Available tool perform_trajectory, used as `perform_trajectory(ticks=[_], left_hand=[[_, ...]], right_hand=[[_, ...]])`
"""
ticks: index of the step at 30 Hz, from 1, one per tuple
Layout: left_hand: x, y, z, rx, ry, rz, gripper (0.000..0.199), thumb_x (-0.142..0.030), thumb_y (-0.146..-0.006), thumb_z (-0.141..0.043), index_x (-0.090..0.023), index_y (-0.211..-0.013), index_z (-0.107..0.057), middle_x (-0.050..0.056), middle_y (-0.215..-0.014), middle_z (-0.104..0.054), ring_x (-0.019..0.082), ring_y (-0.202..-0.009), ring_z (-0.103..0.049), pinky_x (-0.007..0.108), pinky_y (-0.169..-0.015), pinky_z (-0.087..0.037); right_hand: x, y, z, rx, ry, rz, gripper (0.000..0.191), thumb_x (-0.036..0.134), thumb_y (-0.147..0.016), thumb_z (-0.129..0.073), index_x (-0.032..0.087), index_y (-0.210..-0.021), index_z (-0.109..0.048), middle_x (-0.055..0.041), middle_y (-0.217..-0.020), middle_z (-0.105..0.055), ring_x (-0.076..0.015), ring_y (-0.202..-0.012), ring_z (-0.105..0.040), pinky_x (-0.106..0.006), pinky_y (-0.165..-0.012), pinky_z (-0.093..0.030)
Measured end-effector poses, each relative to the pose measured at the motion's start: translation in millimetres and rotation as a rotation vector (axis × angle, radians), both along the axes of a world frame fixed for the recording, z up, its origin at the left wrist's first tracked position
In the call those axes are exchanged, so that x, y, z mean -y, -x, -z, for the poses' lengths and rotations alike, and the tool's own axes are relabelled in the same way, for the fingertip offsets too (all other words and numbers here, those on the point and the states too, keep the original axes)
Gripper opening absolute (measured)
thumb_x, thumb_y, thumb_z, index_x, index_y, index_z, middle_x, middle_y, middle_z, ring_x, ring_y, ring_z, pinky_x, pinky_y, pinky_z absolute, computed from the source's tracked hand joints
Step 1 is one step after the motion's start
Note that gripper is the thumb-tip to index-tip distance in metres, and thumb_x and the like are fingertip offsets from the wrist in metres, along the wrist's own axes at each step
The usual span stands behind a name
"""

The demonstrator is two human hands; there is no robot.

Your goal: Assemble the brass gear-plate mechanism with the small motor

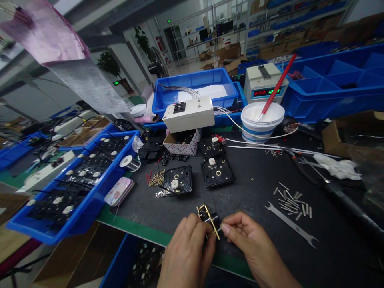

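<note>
My left hand [192,248] is closed around a small assembly of brass-coloured plates with a black and silver cylindrical part [212,218] between them. Thumb and forefinger of my right hand [246,236] pinch a thin metal pin [219,230] against the edge of that assembly; its far end is hidden. On the mat ahead lie two black square housings, one on the left [183,182] and one on the right [218,173], each with a white knob and a brass ring. To the right, several metal pins [292,204] lie scattered beside an open-ended wrench [292,226].
A blue tray of black housings [54,230] stands at left, near a solder spool [130,163] and brass screws [156,179]. Behind are a beige switch box [189,114], a white tub [261,128] with a red-handled brush [279,84], and a power supply [265,82].
</note>
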State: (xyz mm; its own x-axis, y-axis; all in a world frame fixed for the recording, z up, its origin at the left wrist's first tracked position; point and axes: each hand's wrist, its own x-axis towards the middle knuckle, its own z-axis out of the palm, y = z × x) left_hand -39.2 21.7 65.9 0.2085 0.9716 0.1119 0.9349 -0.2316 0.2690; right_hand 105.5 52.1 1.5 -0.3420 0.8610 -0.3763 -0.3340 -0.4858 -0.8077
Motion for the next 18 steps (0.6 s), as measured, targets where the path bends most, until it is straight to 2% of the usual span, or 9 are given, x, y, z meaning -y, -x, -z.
perform_trajectory(ticks=[6, 10, 14, 16, 18], left_hand=[[0.4, -0.1, 0.2, 0.038, 0.036, -0.001, 0.01, -0.014, -0.085, -0.048, -0.021, -0.082, -0.054, 0.003, -0.077, -0.059, 0.019, -0.068, -0.063, 0.027, -0.055, -0.052], [1.5, -0.2, 4.7, 0.089, 0.054, -0.01, 0.011, -0.013, -0.086, -0.047, -0.021, -0.084, -0.054, 0.002, -0.078, -0.057, 0.016, -0.065, -0.062, 0.025, -0.055, -0.052], [3.9, 2.9, 7.9, 0.144, 0.07, -0.006, 0.01, -0.016, -0.089, -0.045, -0.022, -0.087, -0.053, 0.001, -0.079, -0.056, 0.014, -0.069, -0.062, 0.024, -0.061, -0.053], [5.2, 5.5, 8.6, 0.184, 0.078, -0.006, 0.01, -0.017, -0.09, -0.045, -0.022, -0.088, -0.053, 0.001, -0.08, -0.056, 0.014, -0.071, -0.061, 0.023, -0.063, -0.053], [6.5, 9.3, 9.0, 0.234, 0.076, 0.008, 0.01, -0.017, -0.09, -0.045, -0.022, -0.089, -0.054, 0.002, -0.08, -0.057, 0.014, -0.072, -0.061, 0.023, -0.064, -0.053]], right_hand=[[3.4, 4.8, 2.9, -0.027, -0.004, 0.01, 0.027, 0.041, -0.073, -0.071, 0.017, -0.076, -0.06, 0.0013, -0.068, -0.059, -0.0124, -0.064, -0.051, -0.023, -0.062, -0.042], [4.7, 5.9, 3.9, -0.012, -0.061, 0.027, 0.025, 0.04, -0.073, -0.072, 0.017, -0.075, -0.062, -0.0001, -0.07, -0.06, -0.0129, -0.065, -0.053, -0.023, -0.061, -0.044], [6.0, 7.2, 3.0, -0.015, -0.135, 0.068, 0.021, 0.039, -0.074, -0.071, 0.019, -0.072, -0.063, -0.0017, -0.075, -0.061, -0.0148, -0.07, -0.058, -0.024, -0.065, -0.048], [9.3, 7.9, 4.8, 0.019, -0.24, 0.076, 0.016, 0.036, -0.078, -0.067, 0.021, -0.072, -0.065, -0.0024, -0.08, -0.061, -0.0158, -0.075, -0.06, -0.023, -0.067, -0.05], [15.6, 9.6, 9.7, 0.121, -0.45, 0.021, 0.011, 0.031, -0.085, -0.059, 0.026, -0.084, -0.069, -0.0037, -0.089, -0.062, -0.0175, -0.084, -0.061, -0.025, -0.073, -0.051]])
